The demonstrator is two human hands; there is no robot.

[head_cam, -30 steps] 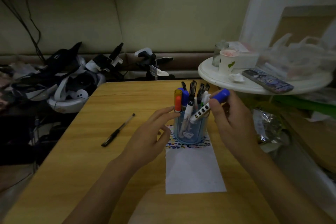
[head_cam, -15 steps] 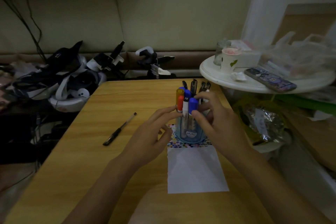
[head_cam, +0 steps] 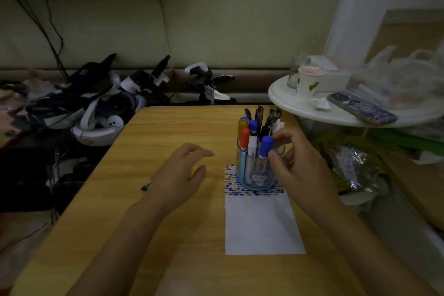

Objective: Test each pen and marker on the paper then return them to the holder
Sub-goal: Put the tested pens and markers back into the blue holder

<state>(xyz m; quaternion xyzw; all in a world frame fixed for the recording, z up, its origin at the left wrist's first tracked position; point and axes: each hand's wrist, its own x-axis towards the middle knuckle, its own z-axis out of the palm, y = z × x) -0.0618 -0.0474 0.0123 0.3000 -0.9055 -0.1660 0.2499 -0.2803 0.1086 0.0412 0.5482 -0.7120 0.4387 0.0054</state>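
A clear blue pen holder (head_cam: 255,175) stands on the far end of a white paper (head_cam: 262,226), over a band of coloured test marks (head_cam: 230,178). Several pens and markers stand in it. My right hand (head_cam: 300,166) is at the holder's right side, with thumb and forefinger curled onto the cap of a blue-capped marker (head_cam: 265,145) that stands upright in the holder. My left hand (head_cam: 180,173) hovers with relaxed fingers over a black pen (head_cam: 145,186) lying on the wooden table (head_cam: 153,132). Only the pen's near end shows.
A round white side table (head_cam: 312,113) overhangs the far right corner, carrying a paper cup (head_cam: 306,84), a phone (head_cam: 361,108) and plastic bags. Headsets and cables (head_cam: 96,103) are piled beyond the table's far left edge. A foil bag (head_cam: 353,163) sits at the right.
My right hand lowered the blue-capped marker into the holder, where it now stands upright. My left hand moved away from the holder to the left, over the black pen.
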